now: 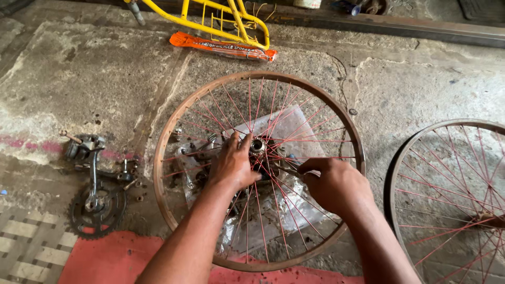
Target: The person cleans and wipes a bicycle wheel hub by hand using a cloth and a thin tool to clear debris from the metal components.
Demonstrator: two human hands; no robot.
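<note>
Head view showed me a cracked concrete floor (79,79). I counted two spoked wheels, one crank with chainring (97,202), one yellow frame (221,18). On the near wheel (258,171), my left hand (234,165) curled its fingers against the hub (257,146); my right hand (334,184) pinched a spoke (284,181) just right of it.

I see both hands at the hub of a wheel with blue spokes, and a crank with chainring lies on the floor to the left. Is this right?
Not quite: the head view shows red spokes, not blue. The left hand and right hand are at the hub, and the crank with chainring lies left.
</note>
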